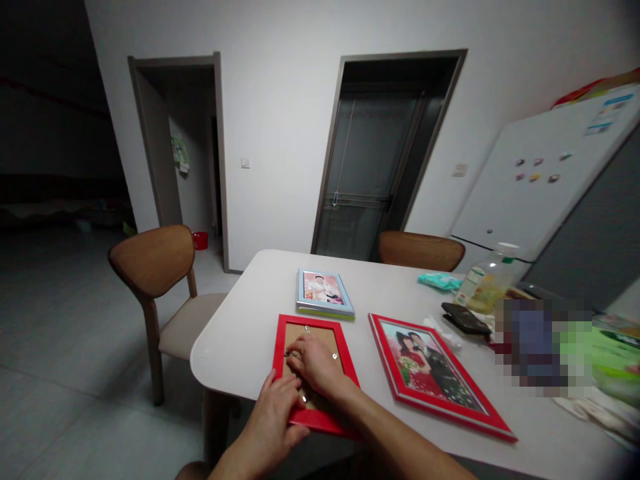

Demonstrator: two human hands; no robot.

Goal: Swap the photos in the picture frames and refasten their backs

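A red picture frame (347,347) lies face down near the table's front edge, its brown backing (325,336) and small metal clips showing. My left hand (280,413) rests on the frame's lower left corner, thumb and fingers spread apart over its edge. Over the backing's left side is my right hand (313,363), its fingers bent and drawn together near a clip; what they hold, if anything, is too small to tell. Right of it lies a larger red frame (395,373) with a couple's photo. Behind is a light blue frame (300,291) with a portrait.
On the table's right are a black phone-like object (466,319), a clear bottle (487,280), a teal packet (440,281), and a blurred patch. Wooden chairs (153,260) stand at the left and behind the white table (225,340).
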